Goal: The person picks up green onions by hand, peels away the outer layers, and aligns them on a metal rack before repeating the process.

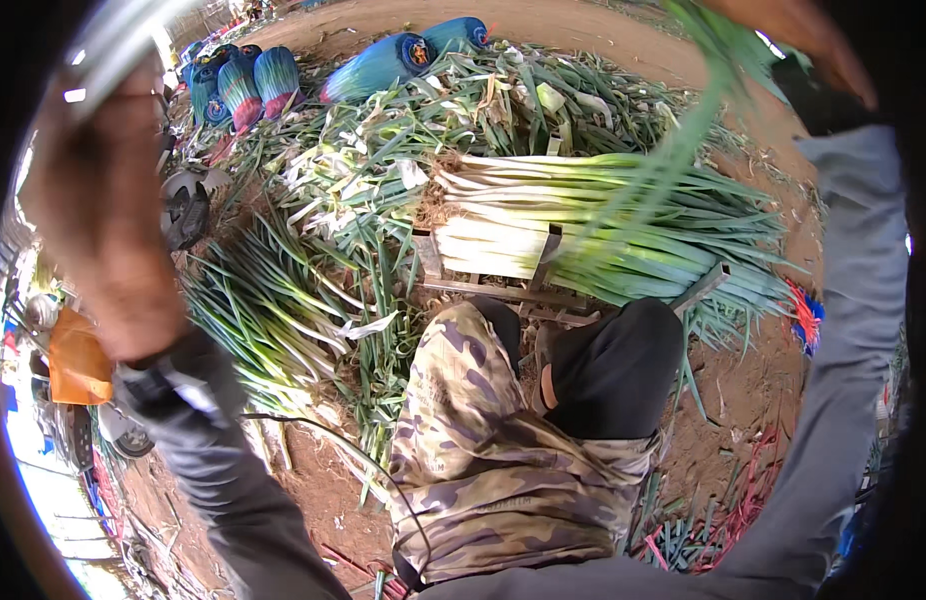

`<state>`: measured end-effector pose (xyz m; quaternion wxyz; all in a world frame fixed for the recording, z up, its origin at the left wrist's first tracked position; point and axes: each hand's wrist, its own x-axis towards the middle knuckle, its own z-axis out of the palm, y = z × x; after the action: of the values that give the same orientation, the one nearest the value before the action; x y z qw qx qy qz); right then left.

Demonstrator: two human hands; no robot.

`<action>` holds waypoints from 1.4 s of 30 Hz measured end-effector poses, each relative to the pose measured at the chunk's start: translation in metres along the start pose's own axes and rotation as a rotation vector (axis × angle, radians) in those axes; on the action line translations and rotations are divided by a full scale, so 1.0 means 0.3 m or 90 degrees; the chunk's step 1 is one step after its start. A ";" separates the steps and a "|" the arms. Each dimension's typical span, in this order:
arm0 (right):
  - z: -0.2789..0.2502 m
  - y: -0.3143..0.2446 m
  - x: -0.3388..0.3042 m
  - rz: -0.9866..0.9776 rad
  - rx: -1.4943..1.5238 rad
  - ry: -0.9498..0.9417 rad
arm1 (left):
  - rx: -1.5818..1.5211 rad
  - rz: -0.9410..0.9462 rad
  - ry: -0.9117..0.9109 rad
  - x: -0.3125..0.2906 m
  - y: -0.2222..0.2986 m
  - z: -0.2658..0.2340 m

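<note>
I can't make out how wide your left hand point(113, 220) or right hand point(808, 40) is, or its hold; spring onions point(663, 215) look light, bruisable, best gripped by white stems point(488, 240).

So we're sitting with long green-and-white leafy onions point(613, 205) lying right in front of us, resting in a dark brown angular frame point(541, 266). Looser, slim green-and-white onion plants point(263, 300) are spreading out to our left. Behind both, a green-and-white leafy heap point(383, 130) is sprawling, with rounded blue-green bundles point(378, 68) sitting beyond it.
</note>
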<state>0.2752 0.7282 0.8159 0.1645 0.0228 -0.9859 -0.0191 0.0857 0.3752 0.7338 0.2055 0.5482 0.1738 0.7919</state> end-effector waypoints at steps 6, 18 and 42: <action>0.263 0.695 -0.066 0.010 0.007 -0.026 | 0.074 -0.028 0.375 -0.060 -0.731 -0.233; 1.155 0.752 -0.054 0.069 0.306 -0.630 | 0.078 -0.562 0.522 -0.498 -1.197 -0.786; 1.084 0.571 -0.155 -0.140 0.068 -0.220 | 0.758 -0.507 0.472 -0.492 -1.121 -0.718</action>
<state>0.2066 0.9115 0.5011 -0.0119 0.1354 -0.9906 0.0118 -0.0248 0.5758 0.3749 0.0752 0.1644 0.8057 0.5640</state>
